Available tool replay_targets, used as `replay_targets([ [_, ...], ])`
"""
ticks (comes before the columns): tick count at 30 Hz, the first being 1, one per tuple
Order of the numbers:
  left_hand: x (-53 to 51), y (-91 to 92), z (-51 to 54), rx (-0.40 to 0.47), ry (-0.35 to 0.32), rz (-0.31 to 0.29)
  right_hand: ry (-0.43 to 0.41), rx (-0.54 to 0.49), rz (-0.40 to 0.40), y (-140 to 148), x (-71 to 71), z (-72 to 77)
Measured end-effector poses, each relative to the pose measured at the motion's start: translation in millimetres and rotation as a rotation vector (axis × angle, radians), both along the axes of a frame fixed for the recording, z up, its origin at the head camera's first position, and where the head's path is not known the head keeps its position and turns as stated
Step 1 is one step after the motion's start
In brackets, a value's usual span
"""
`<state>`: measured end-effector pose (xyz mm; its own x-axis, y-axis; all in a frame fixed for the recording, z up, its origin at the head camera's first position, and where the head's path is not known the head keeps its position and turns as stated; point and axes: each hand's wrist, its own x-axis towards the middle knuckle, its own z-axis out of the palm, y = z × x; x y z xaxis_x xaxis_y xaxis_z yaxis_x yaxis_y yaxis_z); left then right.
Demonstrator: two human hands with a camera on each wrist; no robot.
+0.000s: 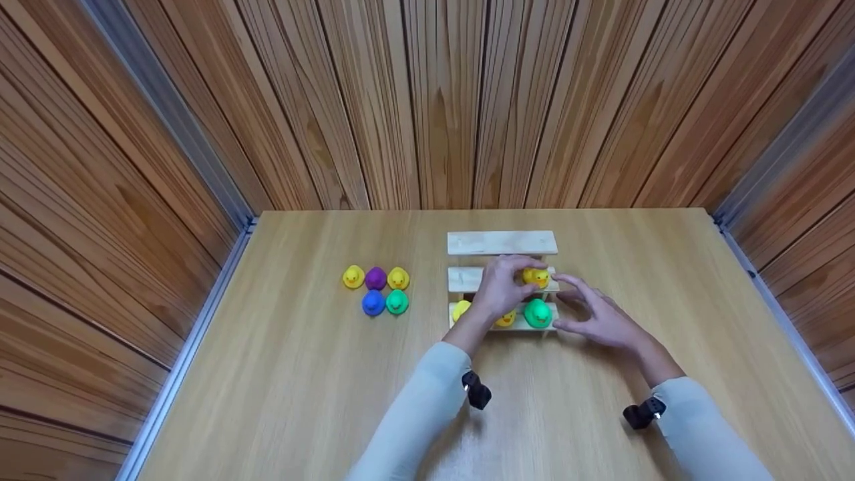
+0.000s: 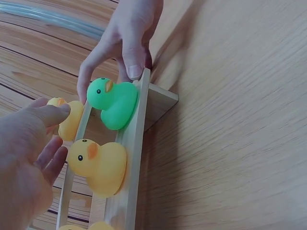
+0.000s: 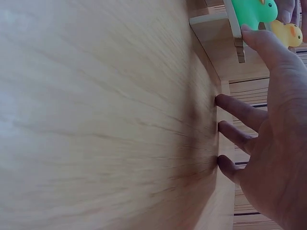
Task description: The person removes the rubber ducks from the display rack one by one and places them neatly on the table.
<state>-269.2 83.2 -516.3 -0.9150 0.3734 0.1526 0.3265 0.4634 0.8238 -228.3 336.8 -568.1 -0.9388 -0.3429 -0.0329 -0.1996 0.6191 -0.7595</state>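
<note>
And here's the crux: the upper yellow duck sits right at the fingertips of the left hand, at the right-hand end of the middle shelf, lying just to the right of that palm. Thumb on the near side, fingers curled round behind, so the left has it in a pinch, the gap only as wide as the toy. The duck is upright, head on top; it's a squat shape, and I can't call its front-to-back line for certain. Whether its base bears on the wood, I can't tell either. Across from it, the right hand holds nothing, fingers well spread, index tip just beside the duck, thumb at the end of the lower shelf by the shelf's green duck. So both hands are near, but the left has the grip. Now the count! Three shelves, with the top shelf furthest back. Down low, three ducks: that green one, a central yellow duck and a left yellow duck partly behind the forearm. Out left on the table, five more: two yellow ducks, one purple duck, one blue duck, one loose green duck. Nine ducks in sight: five yellow, two green, one purple, one blue.
</note>
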Motion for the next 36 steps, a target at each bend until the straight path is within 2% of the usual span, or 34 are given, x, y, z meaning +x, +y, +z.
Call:
replay_targets([
  [14,-0.9,5.9,-4.4,0.049,0.008,0.033,0.058,-0.033,0.025,-1,0.5,-2.7],
  [23,0.9,5.3,-1.5,0.056,-0.007,0.044,0.023,-0.018,0.006,0,0.5,-2.3],
  [28,1.7,2.1,0.3,0.067,-0.008,0.038,0.021,-0.022,0.010,0,1.2,-1.7],
  [36,0.9,-10.3,-0.2,0.060,0.038,0.015,0.026,-0.021,0.005,-2,-0.7,-2.0],
])
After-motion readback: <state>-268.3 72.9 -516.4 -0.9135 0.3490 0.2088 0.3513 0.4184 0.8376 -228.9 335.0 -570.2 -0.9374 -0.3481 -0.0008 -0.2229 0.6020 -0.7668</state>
